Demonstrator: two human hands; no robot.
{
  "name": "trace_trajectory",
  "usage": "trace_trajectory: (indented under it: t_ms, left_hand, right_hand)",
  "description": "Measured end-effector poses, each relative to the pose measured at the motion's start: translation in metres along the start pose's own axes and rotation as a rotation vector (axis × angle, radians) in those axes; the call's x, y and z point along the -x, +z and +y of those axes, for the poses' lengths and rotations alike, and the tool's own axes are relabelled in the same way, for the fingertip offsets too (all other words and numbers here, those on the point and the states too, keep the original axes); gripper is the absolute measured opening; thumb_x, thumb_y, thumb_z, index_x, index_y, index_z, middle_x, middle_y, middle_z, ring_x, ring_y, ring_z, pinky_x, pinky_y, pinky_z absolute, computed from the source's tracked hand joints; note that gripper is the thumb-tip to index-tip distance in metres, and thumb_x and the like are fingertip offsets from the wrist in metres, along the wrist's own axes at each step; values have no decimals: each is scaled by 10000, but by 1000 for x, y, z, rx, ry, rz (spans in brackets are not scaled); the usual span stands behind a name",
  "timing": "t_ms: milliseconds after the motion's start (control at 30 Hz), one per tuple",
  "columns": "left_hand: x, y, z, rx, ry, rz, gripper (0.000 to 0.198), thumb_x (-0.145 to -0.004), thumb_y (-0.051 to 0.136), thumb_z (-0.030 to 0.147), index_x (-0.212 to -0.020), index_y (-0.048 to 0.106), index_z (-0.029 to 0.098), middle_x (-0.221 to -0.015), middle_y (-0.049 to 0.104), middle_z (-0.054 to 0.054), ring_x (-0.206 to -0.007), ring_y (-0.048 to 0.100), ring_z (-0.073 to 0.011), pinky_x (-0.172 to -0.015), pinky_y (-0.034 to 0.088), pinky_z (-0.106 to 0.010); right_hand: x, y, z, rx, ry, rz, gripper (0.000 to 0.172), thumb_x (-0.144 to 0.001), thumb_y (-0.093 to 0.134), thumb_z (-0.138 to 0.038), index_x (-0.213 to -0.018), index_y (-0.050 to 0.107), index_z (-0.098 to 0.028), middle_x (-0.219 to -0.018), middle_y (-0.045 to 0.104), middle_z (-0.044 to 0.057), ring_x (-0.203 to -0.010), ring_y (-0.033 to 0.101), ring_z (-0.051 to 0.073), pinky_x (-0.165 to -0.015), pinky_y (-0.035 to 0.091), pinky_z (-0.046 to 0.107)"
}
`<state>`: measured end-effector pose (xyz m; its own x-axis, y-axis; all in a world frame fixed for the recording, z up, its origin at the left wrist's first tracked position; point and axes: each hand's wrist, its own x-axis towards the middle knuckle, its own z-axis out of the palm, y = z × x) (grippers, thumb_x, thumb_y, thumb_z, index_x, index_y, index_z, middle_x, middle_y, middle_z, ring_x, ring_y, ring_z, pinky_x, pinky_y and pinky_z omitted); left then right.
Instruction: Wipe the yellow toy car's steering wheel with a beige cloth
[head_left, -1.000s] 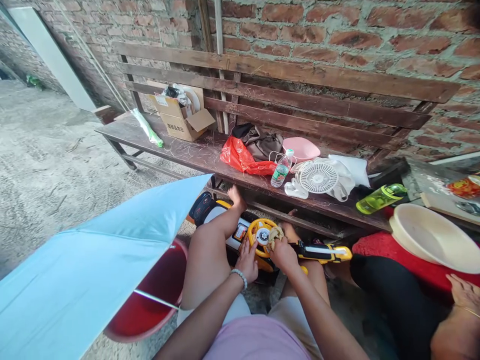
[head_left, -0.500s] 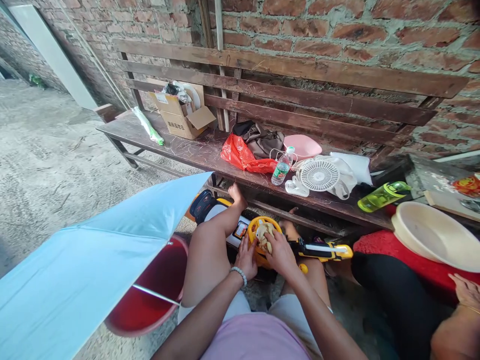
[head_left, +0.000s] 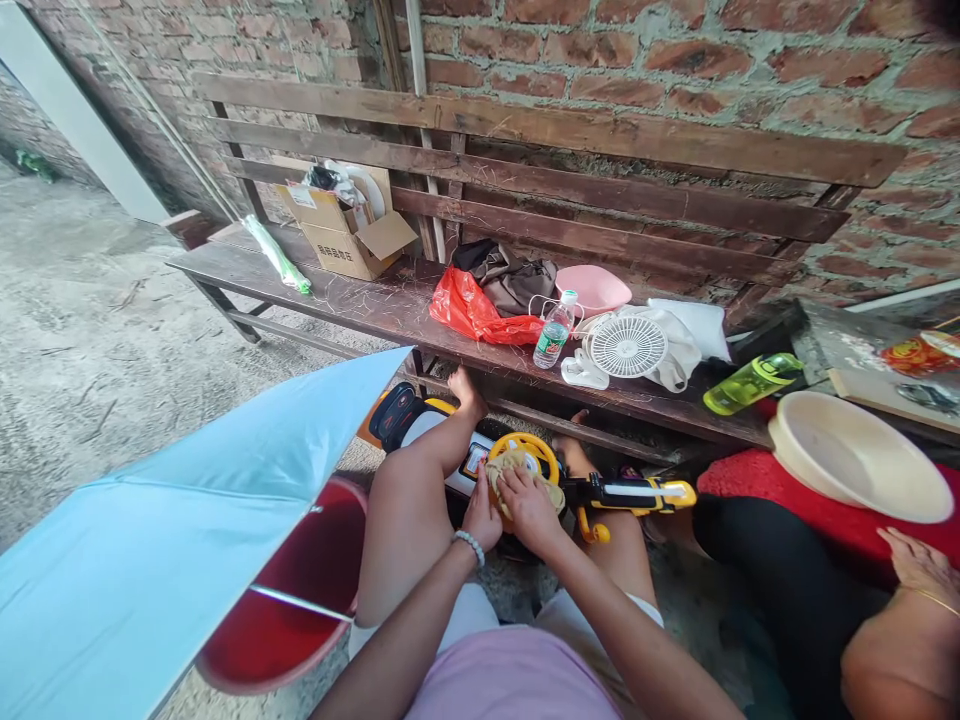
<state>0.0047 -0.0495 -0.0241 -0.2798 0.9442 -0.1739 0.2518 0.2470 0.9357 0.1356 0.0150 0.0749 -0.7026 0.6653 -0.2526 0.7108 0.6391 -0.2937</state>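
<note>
A toy ride-on car with a yellow steering wheel (head_left: 553,452) stands between my bare legs, in front of the bench. My right hand (head_left: 529,508) presses a crumpled beige cloth (head_left: 556,497) against the lower part of the wheel, its fingers over the fabric. On the wheel's lower left rim rests my left hand (head_left: 481,518), wearing a beaded bracelet, with its fingers curled at the edge beside the cloth. Part of the rim under both hands is hidden. A black and yellow toy arm (head_left: 637,494) sticks out to the right of the wheel.
A wooden bench (head_left: 360,305) holds a cardboard box (head_left: 337,240), red bag (head_left: 472,308), water bottle (head_left: 553,335), white fan (head_left: 628,346) and green bottle (head_left: 750,385). A blue umbrella (head_left: 225,480) overhangs a red tub (head_left: 300,600). Right are a cream basin (head_left: 862,455) and another person's hand (head_left: 919,565).
The cloth has spread out and moved lower on the steering wheel under my right hand. My left hand stays by the wheel's left edge. The view has shifted slightly.
</note>
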Motion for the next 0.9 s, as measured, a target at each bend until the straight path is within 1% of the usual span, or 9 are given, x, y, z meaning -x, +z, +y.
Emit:
trace_trajectory:
  t_ms: [133,233,333,433,533,600,667,800,900]
  left_hand:
    - [4,0,4,-122,55,27,1077,-763,548,32,-1763,189,208,-1833,256,-84,-1704,196,-275,-1412,165,-512]
    - [9,0,3,-235,126,-5,1023,-757,541,16,-1734,304,209,-1846,207,-82,-1717,117,-297,-1405,159,-567]
    - [11,-1,2,-329,152,-61,1007,-731,562,-2,-1699,391,212,-1850,184,-95,-1715,101,-335,-1385,197,-621]
    - [11,-2,2,-393,140,-90,1023,-724,574,-10,-1705,384,207,-1849,178,-116,-1710,132,-345,-1380,224,-614]
    - [11,-4,5,-443,139,-99,1001,-756,557,-6,-1716,369,209,-1849,176,-122,-1709,151,-328,-1377,259,-578]
    - [10,-5,8,-473,142,-96,983,-773,541,-5,-1717,366,205,-1846,180,-129,-1707,162,-326,-1367,282,-577]
    - [10,-6,11,-501,148,-93,969,-776,537,-9,-1710,381,198,-1840,198,-139,-1704,179,-332,-1360,290,-589]
    - [9,-6,16,-502,152,-84,943,-775,536,-17,-1688,423,190,-1828,243,-149,-1694,227,-330,-1358,296,-580]
    - [8,-5,16,-474,148,-78,948,-763,542,-18,-1682,435,192,-1824,257,-152,-1690,244,-335,-1355,305,-584]
  right_hand:
    - [37,13,6,4,10,8,580,-969,499,-109,-1525,634,-203,-1623,583,150,-1491,507,332,-1147,456,489]
    - [41,-1,13,0,35,14,509,-956,532,-117,-1426,697,-217,-1490,678,138,-1353,597,301,-1060,498,411]
    - [22,-30,23,-4,59,108,488,-958,542,-140,-1413,699,-217,-1466,679,140,-1306,597,300,-1022,502,388]
    - [-8,-55,34,-15,69,254,532,-974,531,-159,-1490,647,-216,-1561,606,150,-1401,512,311,-1095,465,410]
    - [-34,-63,45,-16,157,173,558,-950,560,-156,-1491,651,-262,-1601,571,124,-1429,489,309,-1115,447,421]
    - [-43,-62,51,-24,255,63,543,-944,586,-175,-1469,670,-283,-1590,578,114,-1371,545,308,-1096,451,421]
    - [-45,-58,56,-46,339,21,510,-960,601,-216,-1461,678,-278,-1540,608,129,-1295,607,300,-1072,455,400]
    - [-31,-46,64,-172,520,49,461,-982,607,-270,-1436,683,-261,-1364,693,138,-1159,697,271,-983,481,336]
    - [-12,-26,63,-350,618,133,401,-960,622,-270,-1351,708,-240,-1227,756,122,-1080,730,260,-918,505,308]
